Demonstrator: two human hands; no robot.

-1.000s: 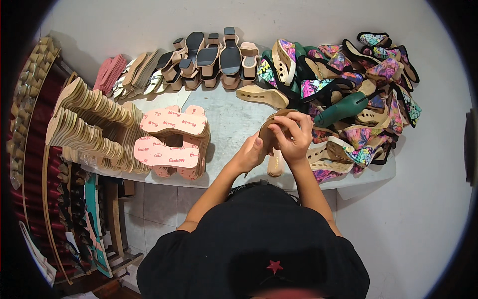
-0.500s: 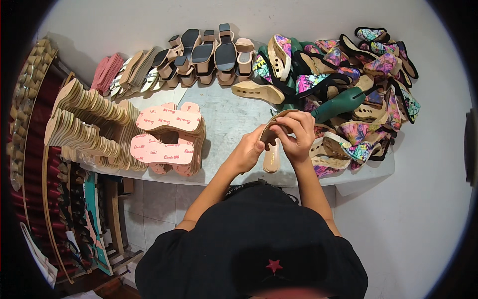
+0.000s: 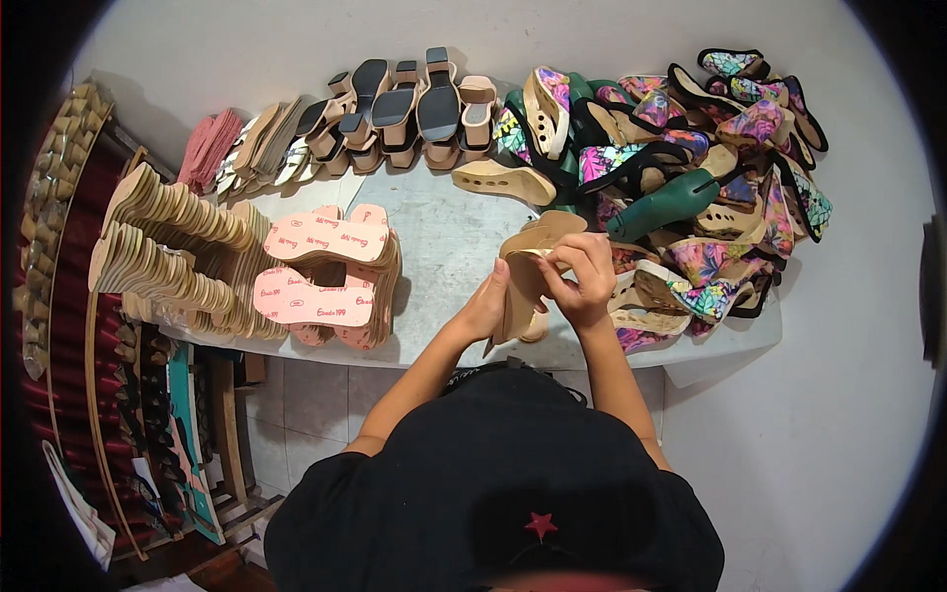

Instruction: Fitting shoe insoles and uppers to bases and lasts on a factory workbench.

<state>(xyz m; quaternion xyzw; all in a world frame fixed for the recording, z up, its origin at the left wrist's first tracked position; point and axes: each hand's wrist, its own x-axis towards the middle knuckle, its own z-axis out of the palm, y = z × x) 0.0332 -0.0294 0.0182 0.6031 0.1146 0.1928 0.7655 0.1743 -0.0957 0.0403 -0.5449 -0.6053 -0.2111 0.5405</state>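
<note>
Over the front of the table, both hands hold tan insoles [image 3: 520, 308], which look layered and slightly bent. My left hand [image 3: 480, 308] grips their left edge, thumb on the near face and the other fingers hidden behind. At the upper right, my right hand [image 3: 580, 274] pinches a thin edge between thumb and fingertips. A paler tan sole [image 3: 537, 327] lies on the table partly behind the held pieces. Left of my hands sit stacked pink insoles [image 3: 314, 299] with red print.
A grey-white cloth covers the table [image 3: 424, 247]. Long rows of tan insoles [image 3: 187, 266] stand at the left. Block-heeled sandals [image 3: 395, 109] line the wall. Floral wedge shoes [image 3: 720, 252] and a green shoe last [image 3: 671, 205] are heaped at the right.
The insoles were curled between my hands; now they are flatter and show more of their face. My right hand has moved slightly down and left, my left hand slightly left.
</note>
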